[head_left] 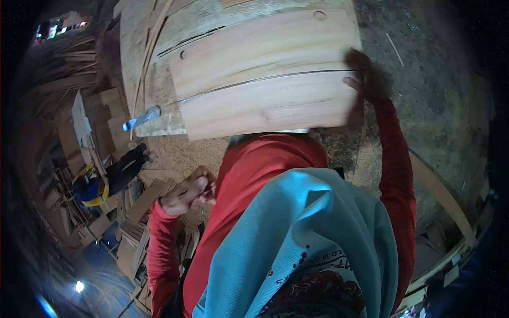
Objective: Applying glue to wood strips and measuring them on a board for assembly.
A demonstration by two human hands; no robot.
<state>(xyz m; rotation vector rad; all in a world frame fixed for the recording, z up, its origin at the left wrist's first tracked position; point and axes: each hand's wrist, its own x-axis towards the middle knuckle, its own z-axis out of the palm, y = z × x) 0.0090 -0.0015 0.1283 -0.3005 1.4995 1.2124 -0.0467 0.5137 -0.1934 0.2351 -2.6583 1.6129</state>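
Note:
Two pale wooden boards lie side by side on the worktable (140, 37), a thin dark gap running between them. The far board (265, 47) has a round mark near each end of its far side; the near board (265, 103) reaches the table's near edge. At their right end is my right hand (369, 79), thumb and fingers apart, against the boards' edge and slightly blurred. My left hand (188, 192) hangs away from the table, beside my red-clothed leg. Its fingers are curled together, and whatever may be inside them is hidden.
A clear, blue-ended bottle-like thing (142, 117) lies on the table's left edge, near thin wooden strips (148, 50). Sawdust (180, 153) covers the floor below. Another person (98, 183) in blue and yellow is at the left, among stacked wood (74, 69) and offcuts.

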